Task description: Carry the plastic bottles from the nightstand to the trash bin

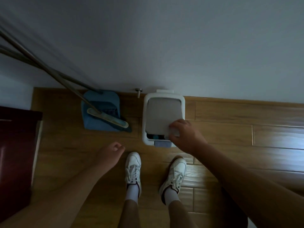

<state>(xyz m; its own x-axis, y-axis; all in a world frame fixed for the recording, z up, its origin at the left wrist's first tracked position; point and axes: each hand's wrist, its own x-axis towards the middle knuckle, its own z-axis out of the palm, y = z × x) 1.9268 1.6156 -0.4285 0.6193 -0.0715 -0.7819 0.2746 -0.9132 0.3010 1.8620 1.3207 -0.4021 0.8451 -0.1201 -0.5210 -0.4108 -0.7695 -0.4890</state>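
R grip point(184, 134) curled round pale bottle point(174, 131) at near corner of bin point(144, 116) lid point(162, 114). Teal cap point(155, 137) shows in gap inside. L grip point(111, 153) loosely curled, empty, over floor point(230, 137).

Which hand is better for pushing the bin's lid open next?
The right hand. It is right at the near corner of the grey lid of the trash bin. The left hand hangs loosely curled off to the side, touching nothing.
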